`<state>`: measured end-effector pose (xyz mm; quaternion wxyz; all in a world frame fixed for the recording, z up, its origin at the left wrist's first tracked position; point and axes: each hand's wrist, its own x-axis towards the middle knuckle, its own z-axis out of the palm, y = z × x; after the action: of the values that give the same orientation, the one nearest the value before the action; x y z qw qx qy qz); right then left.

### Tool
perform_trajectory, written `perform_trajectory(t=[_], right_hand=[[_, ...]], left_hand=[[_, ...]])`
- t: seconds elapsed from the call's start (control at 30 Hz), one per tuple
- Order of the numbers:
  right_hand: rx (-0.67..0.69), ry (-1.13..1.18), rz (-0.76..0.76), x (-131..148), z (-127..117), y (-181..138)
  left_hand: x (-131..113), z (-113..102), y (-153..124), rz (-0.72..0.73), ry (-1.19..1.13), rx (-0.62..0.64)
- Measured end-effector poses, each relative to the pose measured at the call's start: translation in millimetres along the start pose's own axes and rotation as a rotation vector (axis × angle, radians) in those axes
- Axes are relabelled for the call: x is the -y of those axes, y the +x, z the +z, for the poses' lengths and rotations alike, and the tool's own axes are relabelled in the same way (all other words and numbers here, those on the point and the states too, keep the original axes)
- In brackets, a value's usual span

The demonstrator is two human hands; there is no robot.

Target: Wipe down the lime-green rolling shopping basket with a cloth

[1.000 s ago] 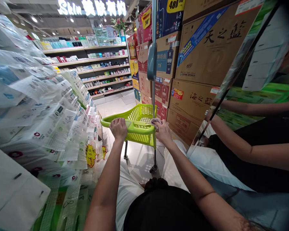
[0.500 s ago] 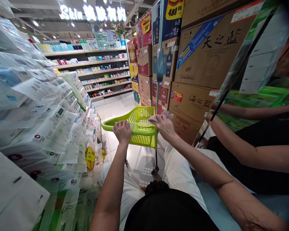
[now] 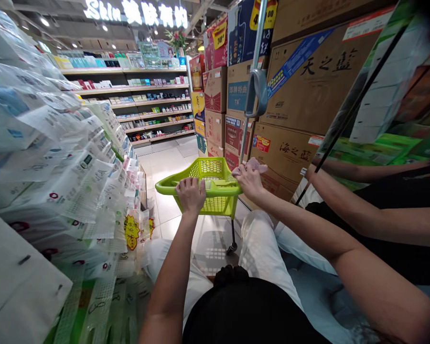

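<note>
A lime-green shopping cart (image 3: 212,206) with a perforated basket stands in front of me. Its handle bar (image 3: 220,189) is under my left hand (image 3: 191,193), whose fingers are wrapped over it. My right hand (image 3: 250,184) is closed on a pinkish cloth (image 3: 260,166) at the right end of that handle. Close by, a grey pole (image 3: 257,93) with a loop-shaped grip rises from the cart's right side; its foot is hidden behind my right hand.
Plastic-wrapped packs (image 3: 75,184) are piled along the left. Stacked cardboard boxes (image 3: 290,114) line the right, with a mirror (image 3: 383,124) beside me. Shelves of small goods (image 3: 154,102) stand ahead, beyond the tiled aisle floor (image 3: 168,160).
The cart and both hands have shifted slightly right in view. The right hand with the cloth has come to the handle's end, and the pole now leans right with its loop turned to show.
</note>
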<state>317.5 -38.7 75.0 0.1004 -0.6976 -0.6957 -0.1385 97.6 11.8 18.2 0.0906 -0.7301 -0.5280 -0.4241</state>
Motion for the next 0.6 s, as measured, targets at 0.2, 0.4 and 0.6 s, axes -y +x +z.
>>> perform_trajectory(t=[0.2, 0.4, 0.6], right_hand=[[-0.194, -0.047, 0.047, -16.3, -28.1, 21.1], [-0.179, -0.197, 0.038, -17.1, -25.7, 21.4], [0.092, -0.245, -0.082, -15.3, -6.1, 11.3]], left_hand=[[-5.3, -0.4, 0.0, 0.007, 0.077, -0.004], [-13.5, -4.3, 0.5, -0.014, 0.193, 0.047], [-19.1, -6.2, -2.2, -0.027, 0.224, 0.074]])
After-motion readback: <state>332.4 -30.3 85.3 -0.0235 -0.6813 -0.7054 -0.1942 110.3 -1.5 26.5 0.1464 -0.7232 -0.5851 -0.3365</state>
